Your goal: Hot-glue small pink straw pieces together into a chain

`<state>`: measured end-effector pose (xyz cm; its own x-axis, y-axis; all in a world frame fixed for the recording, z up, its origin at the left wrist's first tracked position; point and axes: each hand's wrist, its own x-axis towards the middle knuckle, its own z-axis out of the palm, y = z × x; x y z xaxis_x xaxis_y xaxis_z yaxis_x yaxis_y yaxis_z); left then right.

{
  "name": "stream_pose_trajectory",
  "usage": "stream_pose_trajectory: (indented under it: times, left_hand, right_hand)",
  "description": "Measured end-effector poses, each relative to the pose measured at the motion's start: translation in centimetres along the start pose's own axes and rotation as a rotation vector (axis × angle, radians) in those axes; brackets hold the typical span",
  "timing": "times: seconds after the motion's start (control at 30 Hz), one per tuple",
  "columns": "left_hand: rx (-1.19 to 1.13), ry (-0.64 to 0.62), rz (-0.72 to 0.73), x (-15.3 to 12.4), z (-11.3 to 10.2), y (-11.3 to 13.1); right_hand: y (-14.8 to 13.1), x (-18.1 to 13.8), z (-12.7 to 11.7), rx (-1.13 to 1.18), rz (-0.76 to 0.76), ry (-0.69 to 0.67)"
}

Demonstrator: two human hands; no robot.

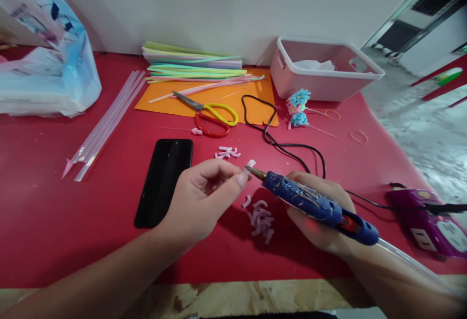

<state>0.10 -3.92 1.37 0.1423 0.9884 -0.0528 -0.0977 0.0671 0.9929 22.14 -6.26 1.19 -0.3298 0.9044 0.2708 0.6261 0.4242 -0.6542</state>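
Note:
Between the thumb and fingertips of my left hand is a small pale pink piece of pipe cleaner. My right hand is wrapped round a blue hot glue gun, whose metal nozzle meets the pink piece or comes very close to it. A clear glue stick sticks out of the gun's back end. Below my hands lies a loose pile of short pink pipe cleaner pieces. A smaller group of pink pieces lies just beyond my left fingers.
Beside my left hand lies a black phone. Scissors and pipe cleaners rest on orange card. Glue sticks and a plastic bag are left; a pink basket, blue flowers, black cord and purple power strip right.

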Motion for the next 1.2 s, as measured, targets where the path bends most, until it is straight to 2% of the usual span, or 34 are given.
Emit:
stream_pose_trajectory:
  times: [0.5,0.73,0.9,1.2]
  left_hand:
    - [0.061,-0.009,0.011,0.02,-0.08,-0.14]
    - [0.085,-0.01,0.013,0.1,-0.06,0.01]
    - [0.098,-0.054,0.03,-0.02,-0.15,0.04]
    - [0.136,-0.045,0.057,-0.04,-0.5,-0.11]
  right_hand:
    - [0.02,0.17,-0.19,-0.056,0.006,-0.004]
    - [-0.44,-0.03,0.16,-0.072,0.127,0.041]
    - [-0.71,0.0,0.28,-0.055,0.136,0.055]
    - [-0.78,0.0,0.19,-0.048,0.178,0.035]
